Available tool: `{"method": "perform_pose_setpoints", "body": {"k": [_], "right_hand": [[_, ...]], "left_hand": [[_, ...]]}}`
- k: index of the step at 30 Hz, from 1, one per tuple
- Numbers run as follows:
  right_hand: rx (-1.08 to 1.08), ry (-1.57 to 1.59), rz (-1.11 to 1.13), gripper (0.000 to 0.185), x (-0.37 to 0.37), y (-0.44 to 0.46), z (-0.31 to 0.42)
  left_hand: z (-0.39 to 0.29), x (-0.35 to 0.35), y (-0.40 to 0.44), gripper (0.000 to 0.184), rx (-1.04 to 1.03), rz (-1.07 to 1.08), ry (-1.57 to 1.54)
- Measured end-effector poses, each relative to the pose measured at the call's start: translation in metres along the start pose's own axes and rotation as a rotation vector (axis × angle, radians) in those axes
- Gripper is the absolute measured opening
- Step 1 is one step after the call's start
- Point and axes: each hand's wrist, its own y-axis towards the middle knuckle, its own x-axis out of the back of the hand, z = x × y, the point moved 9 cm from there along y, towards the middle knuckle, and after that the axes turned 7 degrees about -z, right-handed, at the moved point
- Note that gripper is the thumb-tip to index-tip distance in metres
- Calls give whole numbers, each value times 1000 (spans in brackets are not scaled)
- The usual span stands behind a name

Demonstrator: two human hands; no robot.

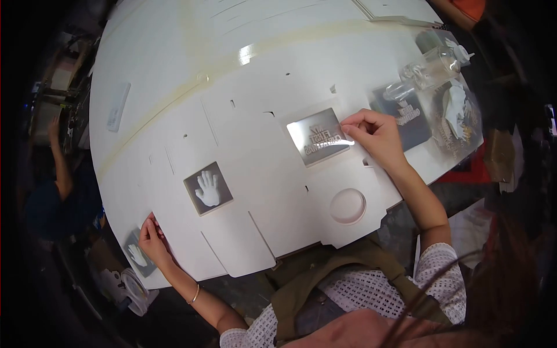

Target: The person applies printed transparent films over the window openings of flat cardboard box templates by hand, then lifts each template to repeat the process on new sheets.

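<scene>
A die-cut white cardboard sheet (249, 168) lies before me, with square and round cut-outs. My right hand (377, 136) pinches the right edge of a shiny, clear-looking sheet lettered "MY FIRST CHRISTMAS" (316, 139), which lies over one square cut-out. In the other square sits a grey panel with a white handprint (208, 188). At the left table edge my left hand (154, 240) has its fingers curled together, beside a grey handprint card (138, 256). Whether anything is between those fingers is hidden.
Right of my right hand lie dark lettered sheets (409, 124), a clear plastic bottle (432, 66) and a crumpled white cloth (456, 110). A pale translucent slab (118, 107) rests at the left. Other people's arms (61, 156) show at the left and top right.
</scene>
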Motion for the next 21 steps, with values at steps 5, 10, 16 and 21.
{"method": "perform_pose_setpoints", "body": {"k": [5, 10, 16, 21], "right_hand": [[-46, 0, 12, 6, 0, 0, -5], [166, -84, -66, 28, 0, -5, 19], [124, 38, -189, 33, 13, -13, 26], [218, 19, -181, 27, 21, -23, 37]], "left_hand": [[-2, -1, -1, 25, -16, 1, 11], [-7, -2, -5, 25, 34, -8, 8], [-47, 90, 0, 26, -258, -279, 218], [-24, 169, 25, 42, -439, -409, 1118]]}}
